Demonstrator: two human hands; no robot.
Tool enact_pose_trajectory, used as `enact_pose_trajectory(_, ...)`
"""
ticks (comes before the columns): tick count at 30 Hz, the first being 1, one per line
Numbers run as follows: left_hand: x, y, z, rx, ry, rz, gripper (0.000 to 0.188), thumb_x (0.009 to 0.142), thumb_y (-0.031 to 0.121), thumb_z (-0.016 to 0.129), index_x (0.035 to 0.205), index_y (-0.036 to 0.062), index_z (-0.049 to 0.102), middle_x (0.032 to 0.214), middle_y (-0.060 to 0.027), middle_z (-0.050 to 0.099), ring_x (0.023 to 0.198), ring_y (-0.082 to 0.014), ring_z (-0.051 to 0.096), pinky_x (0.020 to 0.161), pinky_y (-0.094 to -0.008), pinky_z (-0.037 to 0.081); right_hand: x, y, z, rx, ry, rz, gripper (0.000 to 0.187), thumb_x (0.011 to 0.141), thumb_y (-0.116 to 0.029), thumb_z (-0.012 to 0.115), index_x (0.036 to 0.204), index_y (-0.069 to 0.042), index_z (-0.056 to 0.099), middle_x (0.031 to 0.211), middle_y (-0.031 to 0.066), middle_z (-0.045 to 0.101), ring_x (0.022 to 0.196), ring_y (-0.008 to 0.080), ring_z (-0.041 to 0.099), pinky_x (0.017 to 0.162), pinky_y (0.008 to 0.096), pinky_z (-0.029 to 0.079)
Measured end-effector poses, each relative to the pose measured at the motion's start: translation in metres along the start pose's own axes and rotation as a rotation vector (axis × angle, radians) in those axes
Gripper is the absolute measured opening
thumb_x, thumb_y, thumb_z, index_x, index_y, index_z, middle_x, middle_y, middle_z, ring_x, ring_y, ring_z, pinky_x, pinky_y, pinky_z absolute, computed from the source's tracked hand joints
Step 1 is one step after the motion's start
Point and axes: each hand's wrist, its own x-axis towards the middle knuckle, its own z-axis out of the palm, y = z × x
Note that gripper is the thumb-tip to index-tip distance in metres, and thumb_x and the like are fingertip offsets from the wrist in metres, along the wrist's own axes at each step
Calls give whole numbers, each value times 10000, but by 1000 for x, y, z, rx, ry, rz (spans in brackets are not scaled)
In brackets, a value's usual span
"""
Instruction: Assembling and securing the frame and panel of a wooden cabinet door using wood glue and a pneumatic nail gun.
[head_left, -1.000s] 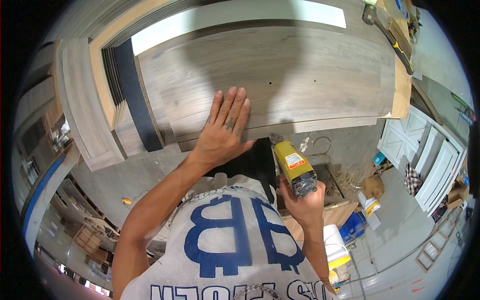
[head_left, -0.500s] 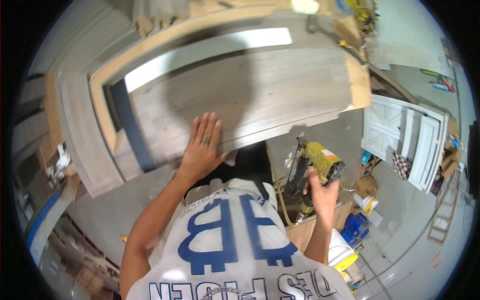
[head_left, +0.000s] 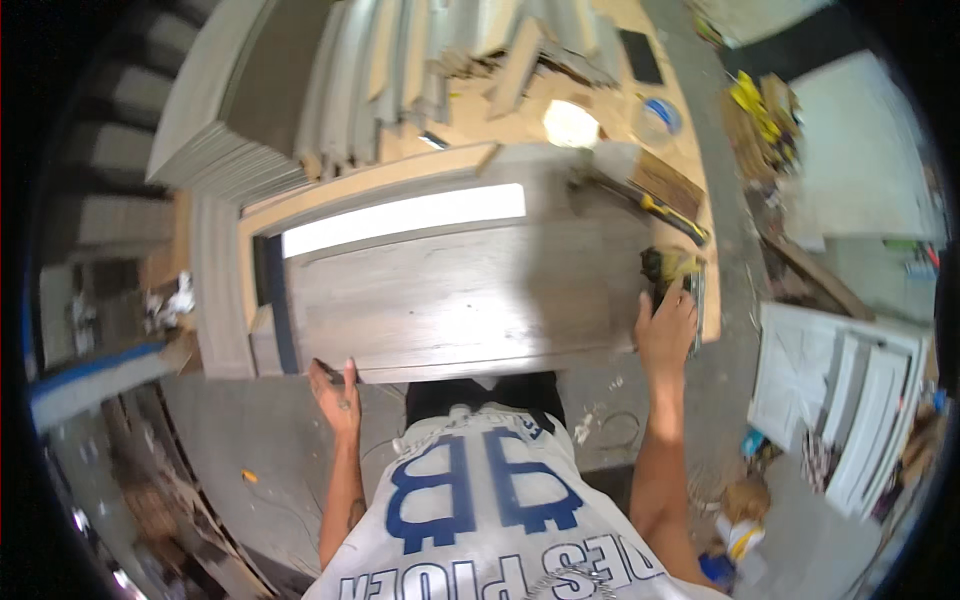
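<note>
A wood-grain board [head_left: 450, 310] lies across the near part of the worktop [head_left: 712, 312]. The left hand [head_left: 338, 400] is at its near edge, toward the left end, with thumb and fingers apart; whether they pinch the edge, I cannot tell. At the right end, the right hand [head_left: 668, 325] grips a yellow and black nail gun [head_left: 672, 266], partly hidden behind the fingers. Just beyond the gun lies a hammer [head_left: 655, 208] with a yellow and black handle. A white strip [head_left: 405, 220] runs along the board's far side, and a dark strip [head_left: 281, 335] along its left end.
</note>
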Motion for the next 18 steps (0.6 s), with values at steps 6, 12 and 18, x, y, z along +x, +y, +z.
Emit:
enact_pose_trajectory(6,14,-16,12,-148,177,-303,612,814,387,769,1168,-91,627,1064,-247,644,966,-360,635,876,-417,493,-74,-15,36,353,-117,-139,682,908,-247,629,1431,83,340,1372,313,435,1273,466,409,1094,513,314)
enact_pose_trajectory(12,15,-28,1,-319,198,-523,497,812,367,769,1012,-81,691,844,-136,677,780,-217,611,773,-332,478,-80,-18,24,564,-198,6,706,901,-226,652,1463,51,326,1386,304,441,1296,428,416,1104,461,326)
enact_pose_trajectory(18,49,60,-127,-731,199,-473,347,853,302,748,802,-35,684,705,-22,597,671,-105,500,624,-271,405,-41,-26,-93,854,-85,113,570,933,-232,664,1395,33,461,1283,232,577,1192,292,563,1030,381,410)
